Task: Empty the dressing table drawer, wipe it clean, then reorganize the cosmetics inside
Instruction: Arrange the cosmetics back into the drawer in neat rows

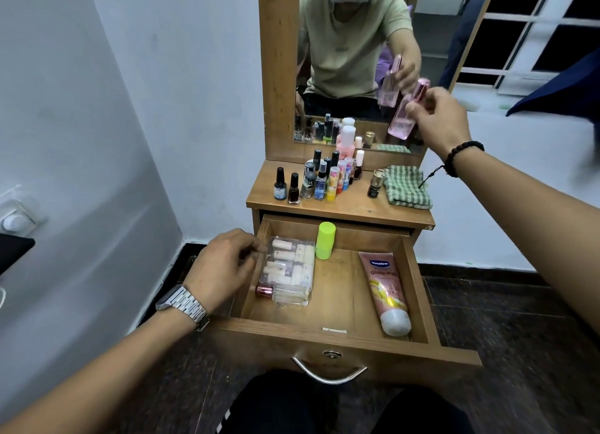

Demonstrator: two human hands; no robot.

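From the head view, the drawer [337,303] stands pulled fully out below the dressing table top [341,206]. The right hand [438,122] is raised in front of the mirror [354,60], its fingers pinched on the neck of a pink perfume bottle [404,118] that hangs tilted in the air above the table top. The left hand [224,264] sits at the drawer's left wall, fingers curled together at the edge of a clear plastic box [289,268] of small pale tubes; I cannot tell whether it really has hold of it.

Inside the drawer there is also a glass bottle with a pink cap [285,295] lying flat against the box, a lime green stick [325,240] upright near the back, and a Vaseline tube [388,294] lying along the right wall.

The risks look plain to me. The pink bottle is held only near its top, so a slip would drop glass onto wood. The table top is crowded: a tight cluster of nail polish bottles [321,180] on the left, a small gold-capped jar [376,183] touching a green checked cloth [407,187] on the right. Setting the bottle down carelessly could knock the upright ones over like skittles. Lifting the box could also roll the flat bottle loose.
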